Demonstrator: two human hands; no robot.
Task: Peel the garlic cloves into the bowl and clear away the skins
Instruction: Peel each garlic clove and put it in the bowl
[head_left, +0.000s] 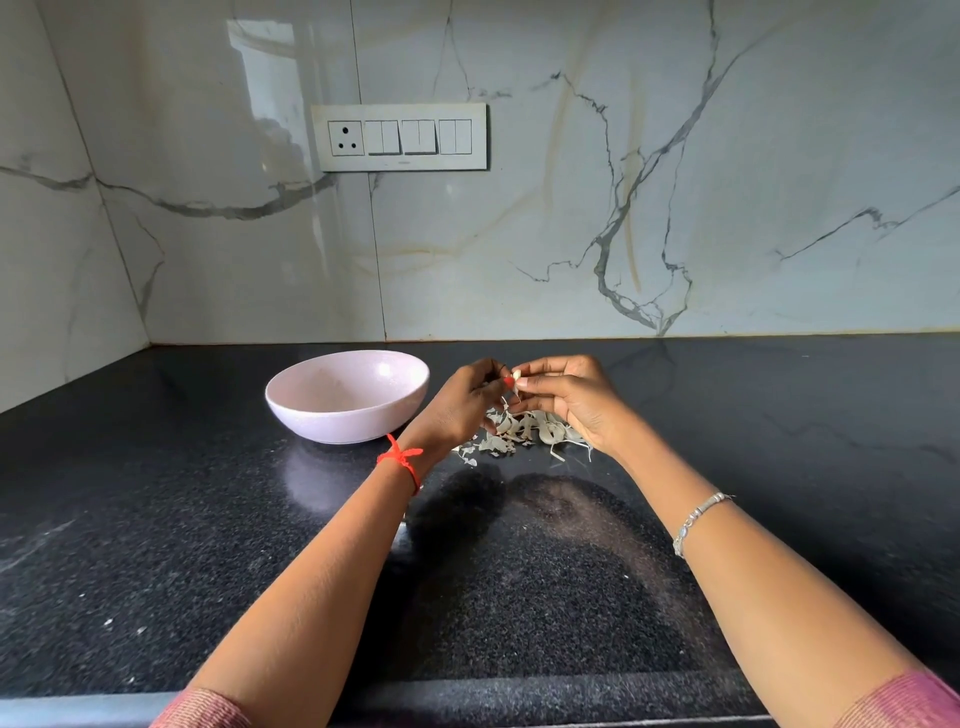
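A small pale garlic clove (515, 375) is pinched between the fingertips of both hands, held in the air above the black speckled stone table (156, 519). The left hand (457, 410) and right hand (571, 400) both have fingers curled on it. Beneath them lies a heap of papery whitish skins (519, 434). Just left sits a round pale pink bowl (347, 396).

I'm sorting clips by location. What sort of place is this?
Most likely a home kitchen: a black granite countertop, a marble-look backsplash with a switch and socket panel, and a bowl beside garlic skins.
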